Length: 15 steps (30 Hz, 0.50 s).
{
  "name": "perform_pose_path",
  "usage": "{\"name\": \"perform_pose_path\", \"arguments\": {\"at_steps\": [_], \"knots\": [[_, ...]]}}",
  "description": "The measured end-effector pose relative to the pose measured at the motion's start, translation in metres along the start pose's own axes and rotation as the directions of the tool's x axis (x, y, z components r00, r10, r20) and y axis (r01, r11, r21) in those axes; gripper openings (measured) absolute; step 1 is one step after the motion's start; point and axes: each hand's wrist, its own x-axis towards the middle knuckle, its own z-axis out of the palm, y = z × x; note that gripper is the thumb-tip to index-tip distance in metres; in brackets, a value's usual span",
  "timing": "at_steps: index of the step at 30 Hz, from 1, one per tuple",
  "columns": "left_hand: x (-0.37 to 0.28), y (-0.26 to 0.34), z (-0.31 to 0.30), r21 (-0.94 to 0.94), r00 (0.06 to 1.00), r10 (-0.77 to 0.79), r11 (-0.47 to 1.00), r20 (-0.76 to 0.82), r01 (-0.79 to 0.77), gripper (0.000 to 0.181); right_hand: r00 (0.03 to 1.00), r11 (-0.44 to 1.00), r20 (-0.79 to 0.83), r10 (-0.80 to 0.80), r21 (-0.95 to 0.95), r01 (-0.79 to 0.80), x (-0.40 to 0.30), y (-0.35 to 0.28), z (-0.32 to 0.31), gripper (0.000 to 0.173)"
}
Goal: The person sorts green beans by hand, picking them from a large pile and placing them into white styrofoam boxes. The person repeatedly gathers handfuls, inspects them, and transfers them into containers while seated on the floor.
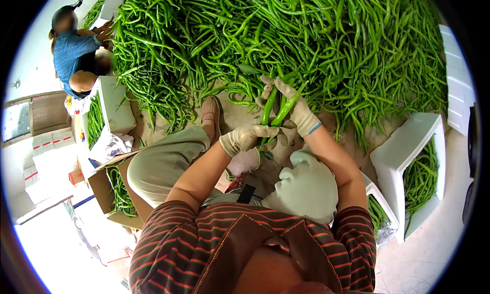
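A few long green chili peppers [288,108] are held between my two gloved hands, above the floor in front of my lap. My left hand [245,138], in a pale work glove, grips their lower ends with the thumb laid across. Higher up, my right hand [300,112], in a matching glove with a blue cuff edge, has its fingers around the same peppers. Some fingers of both hands are hidden behind them. Just beyond my hands spreads a large heap of green chili peppers [268,37], with a few loose leaves in it.
White foam boxes of peppers stand at right [405,140] and at left [116,106]. A cardboard box [101,190] with peppers sits by my left knee. At upper left a person [76,52] crouches, hands at the heap. A foam lid [455,79] is at far right.
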Motion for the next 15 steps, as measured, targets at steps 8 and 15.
{"name": "perform_pose_path", "arguments": {"at_steps": [8, 15], "knots": [[-0.018, -0.019, -0.034, -0.035, 1.000, -0.014, 0.999, -0.023, 0.013, 0.070, 0.968, 0.952, -0.188, -0.165, 0.226, 0.206, -0.009, -0.030, -0.010, 0.039], [-0.044, -0.031, -0.060, -0.443, 0.978, 0.114, 0.878, -0.177, -0.182, 0.049, 0.905, 0.905, 0.010, -0.425, 0.043, 0.424, -0.031, -0.061, -0.006, 0.032]]}}
